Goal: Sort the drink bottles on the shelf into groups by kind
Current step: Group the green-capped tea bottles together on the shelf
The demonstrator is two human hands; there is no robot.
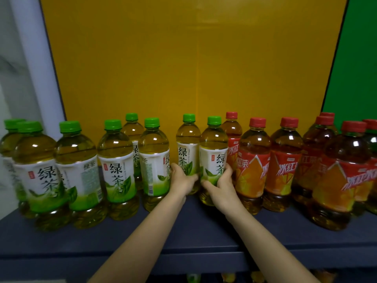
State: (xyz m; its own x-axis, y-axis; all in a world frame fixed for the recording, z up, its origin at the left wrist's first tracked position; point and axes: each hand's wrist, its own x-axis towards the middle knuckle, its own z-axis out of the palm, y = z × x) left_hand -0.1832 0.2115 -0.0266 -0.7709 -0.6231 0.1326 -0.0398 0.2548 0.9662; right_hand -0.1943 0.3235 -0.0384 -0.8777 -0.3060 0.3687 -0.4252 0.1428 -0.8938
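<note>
- Two bottles are in your grasp. Your left hand curls round the lower label of the left-held bottle, and your right hand wraps the right-held bottle. Both have green caps and stand upright mid-shelf, where the green kind meets the red.
- One risk sits at your right knuckles, which lie against the red-capped bottles. If you pull sideways, I judge you may drag the nearest one with you.
- Several red-capped bottles stand packed close together, so one knocked over would likely take its neighbours down.
- Both grips sit low on the bottles, with most of the liquid above your fingers. A quick lift could let a bottle tip over your hand.
- A gap lies to the left of your left hand, before the other green-capped bottles. Those stand loosely and unevenly, so sliding a bottle in carelessly could bump one toward the front of the shelf.
- Every bottle is clear, glossy plastic, with a domed shoulder, a pinched waist under the label and a ribbed, lobed base.
- The labels are smooth shrink sleeves, white and green on one kind and red and orange on the other. They look slippery to hold.
- The caps are small, ridged screw tops.
- The shelf is dark, flat and matt, and a plain yellow panel stands behind it.
</note>
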